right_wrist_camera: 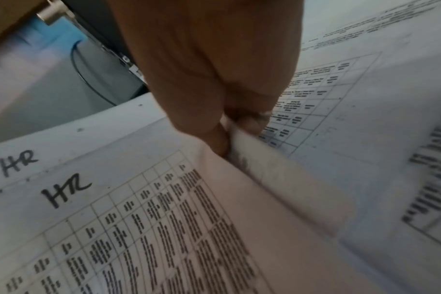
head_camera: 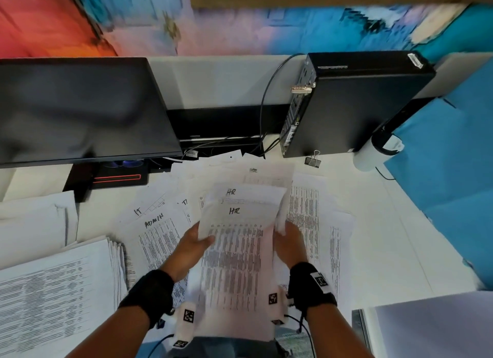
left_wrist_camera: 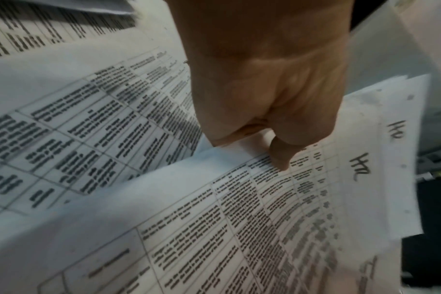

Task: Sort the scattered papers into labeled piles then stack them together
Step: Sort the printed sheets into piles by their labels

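Held above the near middle of the white desk (head_camera: 400, 240): a sheaf of white printed table sheets marked "HR" by hand (head_camera: 234, 251), two such headings showing, one sheet offset behind the other.
Left hand (head_camera: 190, 244): fingers curled under the sheaf's left edge, thumb on top, pinching it.
Right hand (head_camera: 289, 247): pinching the right edge, which curls up beside the thumb (right_wrist_camera: 214, 139).
Below, spread over the desk: loose printed sheets, one marked "IT" (head_camera: 138, 211), one marked "ADMIN" (head_camera: 157, 240).
Near left: thick stack of printed pages (head_camera: 53, 291).
Far left: dark monitor (head_camera: 80, 109).
Far right: black upright computer case (head_camera: 354, 101), with a black binder clip (head_camera: 312, 160) just before it.
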The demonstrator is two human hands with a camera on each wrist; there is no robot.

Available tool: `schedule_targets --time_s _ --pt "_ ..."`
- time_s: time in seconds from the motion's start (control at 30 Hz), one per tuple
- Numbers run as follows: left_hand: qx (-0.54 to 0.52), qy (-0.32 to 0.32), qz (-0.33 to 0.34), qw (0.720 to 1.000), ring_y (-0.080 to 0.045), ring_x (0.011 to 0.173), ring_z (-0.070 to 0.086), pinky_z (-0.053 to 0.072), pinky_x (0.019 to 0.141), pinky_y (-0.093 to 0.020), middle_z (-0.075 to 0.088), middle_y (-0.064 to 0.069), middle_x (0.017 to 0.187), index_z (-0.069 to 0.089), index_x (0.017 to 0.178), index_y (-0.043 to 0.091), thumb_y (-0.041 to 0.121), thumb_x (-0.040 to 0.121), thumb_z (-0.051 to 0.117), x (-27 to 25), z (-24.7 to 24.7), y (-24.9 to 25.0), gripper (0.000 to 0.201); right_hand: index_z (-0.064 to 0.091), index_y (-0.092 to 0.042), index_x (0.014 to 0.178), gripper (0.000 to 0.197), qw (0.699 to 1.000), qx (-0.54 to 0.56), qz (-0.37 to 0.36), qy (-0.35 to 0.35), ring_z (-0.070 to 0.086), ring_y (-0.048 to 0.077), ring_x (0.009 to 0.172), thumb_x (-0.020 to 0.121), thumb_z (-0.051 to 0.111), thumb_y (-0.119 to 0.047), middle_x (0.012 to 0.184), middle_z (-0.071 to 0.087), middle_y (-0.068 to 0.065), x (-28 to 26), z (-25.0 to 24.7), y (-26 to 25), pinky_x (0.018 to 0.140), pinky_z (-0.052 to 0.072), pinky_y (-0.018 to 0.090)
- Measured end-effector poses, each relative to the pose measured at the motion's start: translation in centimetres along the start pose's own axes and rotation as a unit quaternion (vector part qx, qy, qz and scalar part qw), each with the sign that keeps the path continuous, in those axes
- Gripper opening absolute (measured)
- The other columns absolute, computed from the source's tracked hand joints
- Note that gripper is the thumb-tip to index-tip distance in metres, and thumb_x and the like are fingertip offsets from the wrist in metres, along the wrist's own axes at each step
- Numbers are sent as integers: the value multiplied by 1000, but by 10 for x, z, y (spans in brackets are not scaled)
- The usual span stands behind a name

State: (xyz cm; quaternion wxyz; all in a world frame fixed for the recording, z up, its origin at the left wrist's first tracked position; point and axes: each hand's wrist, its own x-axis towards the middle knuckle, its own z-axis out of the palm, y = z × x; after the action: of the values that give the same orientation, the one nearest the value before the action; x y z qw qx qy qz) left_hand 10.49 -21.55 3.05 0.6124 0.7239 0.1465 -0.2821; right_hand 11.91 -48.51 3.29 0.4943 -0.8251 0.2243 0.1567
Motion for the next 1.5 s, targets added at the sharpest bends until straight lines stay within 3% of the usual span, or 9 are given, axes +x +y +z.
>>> schedule_targets --time_s 0.07,0.23,0.37,0.5,0.6,0.77,1.1,1.37,1.5 --pt "-9 -13 11 1000 -9 126 65 48 112 -36 70 9 135 54 146 27 18 106 59 -7 -14 6 41 61 -20 81 33 997 -15 -32 -75 61 -5 58 107 48 -7 73 67 -6 -19 -3 -6 54 44 9" --pt "6 -72 -26 997 3 125 61 48 97 -12 69 15 134 54 142 31 22 108 54 -15 -48 4 35 72 -21 124 28 963 48 8 -265 71 15 117 110 49 -28 122 77 -3 -50 -2 14 110 52 44" --pt "53 -44 -25 997 4 132 52 35 117 -29 59 21 143 46 151 32 39 107 55 -17 -59 -5 46 54 -41 147 59 940 81 35 -329 46 -6 138 106 23 -71 149 53 -23 -75 8 22 119 31 29" --pt "24 26 -12 999 -11 136 54 43 113 -40 55 9 151 34 157 32 53 98 66 -12 -69 -21 71 65 -37 96 23 997 -50 -59 -1 63 9 100 100 57 -59 114 71 -1 -54 3 37 95 50 33" --pt "21 66 -2 998 -11 127 63 48 102 -31 67 7 139 48 148 23 39 98 69 -14 -67 -21 57 63 -18 123 52 968 -145 21 203 48 34 126 84 83 -46 133 55 15 -24 -26 49 109 39 46" --pt "25 86 0 996 -12 122 66 51 96 -29 72 9 130 61 139 26 31 100 68 -15 -65 -23 40 40 -3 141 109 964 -154 143 162 43 47 128 62 100 -46 141 37 27 7 -65 48 104 45 57" --pt "19 124 34 992 -14 122 64 49 98 -30 72 8 129 57 141 24 23 106 60 -12 -67 -34 35 73 4 103 20 980 46 121 150 72 31 79 98 71 -16 75 70 7 -3 -88 60 55 45 23" --pt "-55 48 31 997 4 125 61 44 107 -27 68 12 137 53 147 26 14 107 55 -36 -106 -20 42 65 -3 82 24 973 6 193 126 59 22 59 95 77 -20 67 70 14 -93 -149 134 60 49 30" --pt "-174 -40 -17 984 -25 138 57 36 121 -51 60 -8 149 46 152 13 13 99 65 -26 -98 -22 56 68 -6 101 24 977 11 154 146 71 29 78 93 79 -26 85 76 13 -104 -137 138 68 54 32"
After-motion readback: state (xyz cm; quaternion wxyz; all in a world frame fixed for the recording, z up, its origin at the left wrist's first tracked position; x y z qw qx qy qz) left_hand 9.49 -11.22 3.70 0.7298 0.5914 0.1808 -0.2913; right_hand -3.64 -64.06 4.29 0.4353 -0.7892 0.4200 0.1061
